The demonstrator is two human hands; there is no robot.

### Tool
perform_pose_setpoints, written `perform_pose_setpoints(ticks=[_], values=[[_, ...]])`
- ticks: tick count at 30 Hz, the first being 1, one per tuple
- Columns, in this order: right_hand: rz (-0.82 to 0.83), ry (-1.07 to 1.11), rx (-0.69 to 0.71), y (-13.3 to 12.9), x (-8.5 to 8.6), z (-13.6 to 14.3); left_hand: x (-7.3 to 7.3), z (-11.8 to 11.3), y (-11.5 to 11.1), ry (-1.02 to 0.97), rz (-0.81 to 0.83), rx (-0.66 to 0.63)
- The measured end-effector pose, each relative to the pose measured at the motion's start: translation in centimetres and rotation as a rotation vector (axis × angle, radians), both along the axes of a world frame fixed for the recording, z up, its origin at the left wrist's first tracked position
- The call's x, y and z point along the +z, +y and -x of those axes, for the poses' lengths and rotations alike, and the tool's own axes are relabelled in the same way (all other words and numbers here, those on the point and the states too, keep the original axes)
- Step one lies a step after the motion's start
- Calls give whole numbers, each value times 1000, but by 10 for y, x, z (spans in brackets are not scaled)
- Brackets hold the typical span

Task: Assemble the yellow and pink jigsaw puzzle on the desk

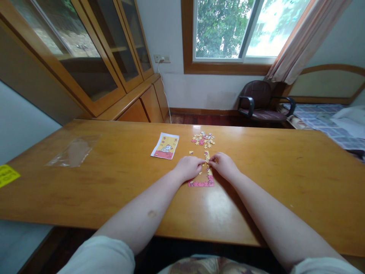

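A partly joined jigsaw puzzle (201,184) lies on the table, with a pink bottom row and a yellow and pink right side. My left hand (189,168) rests palm down at its left, index finger stretched out to touch the right side strip. From the right, my right hand (225,166) pinches a small puzzle piece at that same strip; the fingertips partly hide it. A loose yellow piece (191,152) lies above my left hand. Farther back is a heap of loose puzzle pieces (203,139).
A picture card (165,146) with a white animal on yellow and pink lies left of the pieces. A clear plastic bag (74,151) is farther left on the wooden table (119,198). Beyond the table stand a glass-door cabinet (114,82) and an armchair (258,99).
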State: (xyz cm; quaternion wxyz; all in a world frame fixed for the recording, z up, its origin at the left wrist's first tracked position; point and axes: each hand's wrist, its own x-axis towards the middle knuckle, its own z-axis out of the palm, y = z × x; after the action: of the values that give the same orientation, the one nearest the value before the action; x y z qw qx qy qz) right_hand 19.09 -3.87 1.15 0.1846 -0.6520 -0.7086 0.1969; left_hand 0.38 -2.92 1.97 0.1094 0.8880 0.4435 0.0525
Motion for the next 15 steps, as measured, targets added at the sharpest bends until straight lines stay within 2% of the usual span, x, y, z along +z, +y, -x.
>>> perform_pose_setpoints(ticks=[7, 15], values=[[-40, -2, -27, 0, 3, -9, 0, 0, 0, -3, 5, 16], [27, -63, 33, -1, 7, -12, -2, 1, 1, -7, 13, -23]])
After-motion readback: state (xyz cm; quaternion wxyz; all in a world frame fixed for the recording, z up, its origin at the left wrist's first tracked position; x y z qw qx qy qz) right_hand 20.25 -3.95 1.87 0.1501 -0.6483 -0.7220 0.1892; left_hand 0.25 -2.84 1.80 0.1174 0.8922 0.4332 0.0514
